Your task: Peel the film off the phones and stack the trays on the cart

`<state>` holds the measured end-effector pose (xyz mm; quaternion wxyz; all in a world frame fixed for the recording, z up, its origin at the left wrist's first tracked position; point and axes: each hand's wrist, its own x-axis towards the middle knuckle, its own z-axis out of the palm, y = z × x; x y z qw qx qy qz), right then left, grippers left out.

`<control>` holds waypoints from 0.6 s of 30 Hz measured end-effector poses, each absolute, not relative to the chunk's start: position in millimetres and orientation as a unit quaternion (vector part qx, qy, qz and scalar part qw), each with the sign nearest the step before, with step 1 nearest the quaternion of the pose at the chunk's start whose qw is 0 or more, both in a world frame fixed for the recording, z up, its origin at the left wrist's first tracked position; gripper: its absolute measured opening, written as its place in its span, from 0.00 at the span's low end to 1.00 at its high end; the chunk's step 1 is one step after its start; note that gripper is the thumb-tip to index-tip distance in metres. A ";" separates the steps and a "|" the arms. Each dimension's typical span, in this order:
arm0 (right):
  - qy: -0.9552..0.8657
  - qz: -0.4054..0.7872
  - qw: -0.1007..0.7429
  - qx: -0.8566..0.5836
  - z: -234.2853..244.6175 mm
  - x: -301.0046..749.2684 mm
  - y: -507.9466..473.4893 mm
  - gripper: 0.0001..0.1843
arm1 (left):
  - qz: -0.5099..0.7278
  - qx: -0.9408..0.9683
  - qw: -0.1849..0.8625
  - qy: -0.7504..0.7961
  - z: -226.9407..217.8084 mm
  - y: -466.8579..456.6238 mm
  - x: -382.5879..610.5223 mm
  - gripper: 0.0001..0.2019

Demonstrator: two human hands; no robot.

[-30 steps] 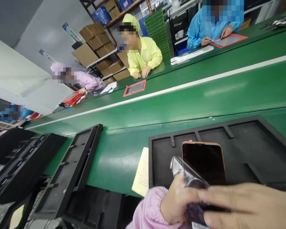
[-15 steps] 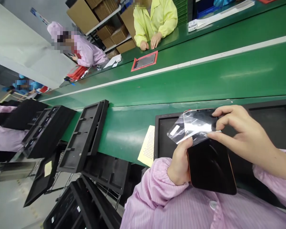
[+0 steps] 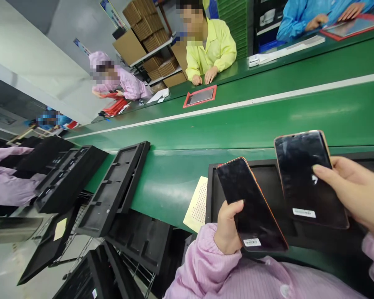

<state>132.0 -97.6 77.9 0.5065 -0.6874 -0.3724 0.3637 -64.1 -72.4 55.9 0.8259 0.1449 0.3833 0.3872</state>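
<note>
Our left hand [image 3: 228, 227] is wrapped around the lower edge of one dark phone [image 3: 249, 199]; our right hand [image 3: 355, 195] grips a second phone [image 3: 308, 178] by its side. Both phones tilt above the black tray [image 3: 210, 195] on the counter [image 3: 268, 124], its compartments largely hidden.

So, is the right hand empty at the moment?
No, the right hand grips a black-screened, orange-edged phone bearing a white barcode label.

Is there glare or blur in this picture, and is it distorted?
Head view: the left hand and the left phone look sharp, as do the right hand and the right phone; a soft glare streak lies on the green belt; the wide lens tilts and stretches the scene.
</note>
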 end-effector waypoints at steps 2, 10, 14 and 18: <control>-0.420 0.366 0.502 -0.662 72.9 124.9 -101.3 0.23 | 0.377 0.146 0.843 0.356 58.2 -70.7 -60.2 0.18; -0.629 0.127 0.448 -0.622 93.3 131.3 -82.8 0.21 | 0.266 0.286 0.830 0.398 71.2 -85.9 -52.9 0.19; -0.767 0.058 0.424 -0.479 108.2 134.1 -66.9 0.11 | 0.195 0.358 0.826 0.390 73.4 -91.0 -57.7 0.22; -0.843 -0.084 0.380 -0.371 102.9 128.2 -95.5 0.10 | 0.211 0.360 0.824 0.383 75.5 -92.0 -61.6 0.21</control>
